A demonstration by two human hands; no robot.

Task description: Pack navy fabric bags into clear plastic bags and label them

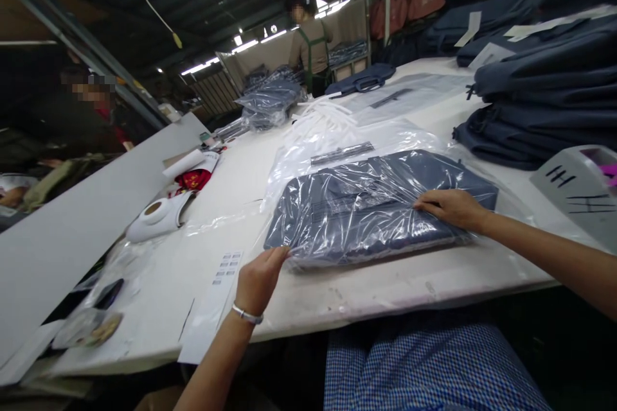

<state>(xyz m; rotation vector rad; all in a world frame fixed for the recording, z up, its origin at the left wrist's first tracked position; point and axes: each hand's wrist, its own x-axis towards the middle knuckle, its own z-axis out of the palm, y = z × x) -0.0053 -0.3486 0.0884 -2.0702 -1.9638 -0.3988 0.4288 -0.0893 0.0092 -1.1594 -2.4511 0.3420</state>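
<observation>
1. Lying flat on the table point(385, 289), near its front edge, the folded blue bag point(371, 205) is already inside the clear plastic point(308, 141). This part of the packing looks done.
2. The left hand point(258, 279) pinches the plastic at the near left corner of the bag, with the fingers closed on the film.
3. The right hand point(450, 207) lies flat on top of the bag near its right end. Its fingers are stretched and pressed together, and they push the film down on the cloth.
4. The plastic is wrinkled over the bag, and a loose part of it spreads behind the bag and to the left. From this I judge that the smoothing and the closing of the film are left to do. Where exactly the open end is, I cannot tell.
5. I see no seal or sticker on the plastic. A label sheet point(226, 268) lies on the table just left of the left hand, and no hand touches it.
6. A stack point(540, 96) of similar blue bags without plastic lies at the right back of the table, well apart from both hands, so probably more pieces wait.
7. Wrapped bundles point(270, 103) lie at the far end, near a standing person point(311, 45). These look like finished pieces.
</observation>
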